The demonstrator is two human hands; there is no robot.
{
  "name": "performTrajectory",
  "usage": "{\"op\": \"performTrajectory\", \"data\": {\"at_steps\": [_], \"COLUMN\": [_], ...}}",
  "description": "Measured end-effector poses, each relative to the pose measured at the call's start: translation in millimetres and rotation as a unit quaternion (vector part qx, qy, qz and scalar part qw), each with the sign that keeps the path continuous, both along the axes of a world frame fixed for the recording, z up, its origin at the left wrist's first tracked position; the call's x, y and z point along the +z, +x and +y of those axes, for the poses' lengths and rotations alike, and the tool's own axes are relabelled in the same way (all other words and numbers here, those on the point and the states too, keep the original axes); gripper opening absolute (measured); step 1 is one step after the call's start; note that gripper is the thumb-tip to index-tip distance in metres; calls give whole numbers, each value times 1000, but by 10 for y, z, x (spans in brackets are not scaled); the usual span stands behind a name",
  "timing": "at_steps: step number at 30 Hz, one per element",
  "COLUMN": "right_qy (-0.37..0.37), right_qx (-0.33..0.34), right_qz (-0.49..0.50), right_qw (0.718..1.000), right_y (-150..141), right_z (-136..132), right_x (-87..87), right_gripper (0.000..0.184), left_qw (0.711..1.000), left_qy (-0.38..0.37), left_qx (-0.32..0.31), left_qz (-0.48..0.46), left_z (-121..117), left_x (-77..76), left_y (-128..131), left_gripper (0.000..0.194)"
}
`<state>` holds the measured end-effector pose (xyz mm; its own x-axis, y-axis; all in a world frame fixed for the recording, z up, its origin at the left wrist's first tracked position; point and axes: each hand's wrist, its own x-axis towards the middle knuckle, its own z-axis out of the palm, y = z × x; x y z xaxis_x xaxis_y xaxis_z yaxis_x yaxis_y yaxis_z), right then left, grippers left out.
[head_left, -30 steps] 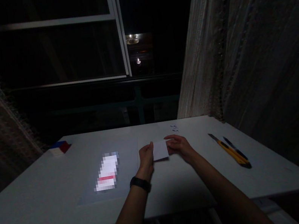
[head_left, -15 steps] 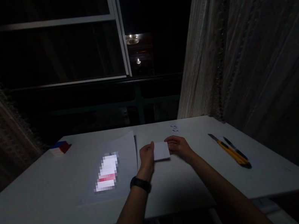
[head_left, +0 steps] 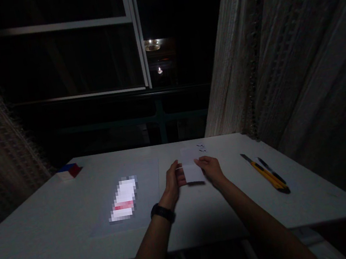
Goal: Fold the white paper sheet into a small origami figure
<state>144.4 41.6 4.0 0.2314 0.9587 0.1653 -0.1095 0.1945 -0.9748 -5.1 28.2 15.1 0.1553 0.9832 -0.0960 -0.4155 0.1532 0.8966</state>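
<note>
Over the middle of a white table, both my hands pinch a small white piece of paper. My left hand, with a dark watch on its wrist, holds the paper's left edge. My right hand grips its right edge. The paper is unfolded upward into a taller strip, with its top part tilted away from me.
A large white sheet with a blurred patch lies left of my hands. A yellow utility knife and a dark pen lie at the right. A red, blue and white cube sits far left. Curtains hang on both sides.
The small paper was a short rectangle between my hands; now it is opened into a taller strip. The big sheet's lifted far corner has settled flat.
</note>
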Motion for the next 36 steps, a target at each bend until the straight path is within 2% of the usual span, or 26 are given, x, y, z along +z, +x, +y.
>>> {"op": "performTrajectory", "data": {"at_steps": [3,6,9,12,16,20,27,33,36], "right_qy": [12,17,30,50,76,96,13,37,9], "right_qx": [13,54,102,168,259,281,286,330,333], "right_qz": [-6,-11,-4,-7,-93,-162,-156,-151,-151], "right_qw": [1000,998,994,984,958,941,945,931,931], "right_y": [-1,-5,5,21,24,21,73,62,64], "right_z": [-15,-41,-58,-73,-121,-162,-152,-186,-176], "right_x": [12,29,46,64,103,134,111,148,116], "right_gripper": [41,45,49,45,32,27,32,37,31], "left_qw": [998,992,985,986,994,998,996,997,997], "left_qy": [58,90,103,85,50,35,50,55,60], "left_qx": [3,49,109,134,101,55,66,54,51], "left_qz": [25,75,86,49,8,5,28,22,25], "left_z": [-25,-27,-7,9,5,-11,-25,23,20], "left_x": [-11,-26,-25,-17,-16,-11,18,-47,-50], "left_y": [10,16,-6,-41,-67,-63,-54,-58,-51], "left_gripper": [38,34,38,36,34,35,36,36,34]}}
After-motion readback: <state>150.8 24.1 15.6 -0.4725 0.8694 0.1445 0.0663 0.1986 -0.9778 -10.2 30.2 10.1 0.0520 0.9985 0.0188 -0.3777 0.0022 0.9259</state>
